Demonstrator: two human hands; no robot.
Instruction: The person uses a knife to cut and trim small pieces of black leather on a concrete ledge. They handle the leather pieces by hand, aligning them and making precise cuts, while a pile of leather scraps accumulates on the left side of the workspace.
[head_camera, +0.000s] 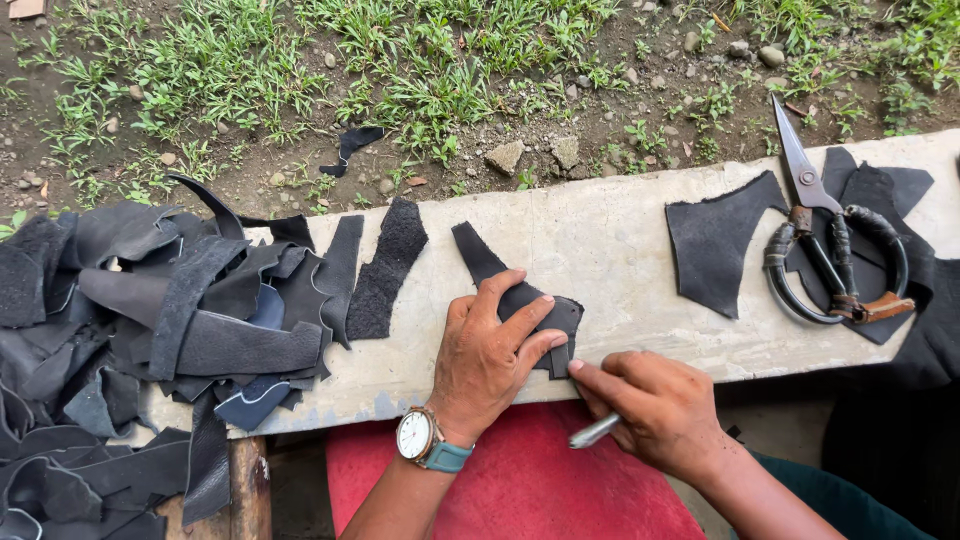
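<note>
Leather piece (540, 312), small and dark, lies flat on the counter (610, 250) near its front edge, directly ahead of me. I cannot tell whether it is one layer or two stacked ones, such as a pattern on leather.

Progress, as I judge it from the layout:
- Done: one cut dark panel (712, 250) lies on the counter to the right, and more dark pieces lie under the scissors (828, 252). The scissors rest untouched, well apart from both hands.
- In hand: my judgement is that the small piece is being marked along its right edge; no drawn line is visible from this view.
- Left: a large heap of leather scraps (150, 330) covers the left end of the counter and spills over it. Two loose strips (385, 268) lie between the heap and the small piece.

Grip state:
- Left hand (487, 362): fingers spread wide and pressed flat on top of the leather piece, pinning it to the counter. It wraps around nothing; it only bears down. A wristwatch (420, 438) sits on this wrist.
- Right hand (648, 405): fingers curled narrow around a slim silver pen (594, 431), whose back end protrudes below the hand. The forefinger reaches to the right edge of the leather piece, just beside the left thumb. The pen's tip is hidden by the fingers, so I cannot tell whether it touches the leather.

A red surface (520, 480) shows below the counter edge.
</note>
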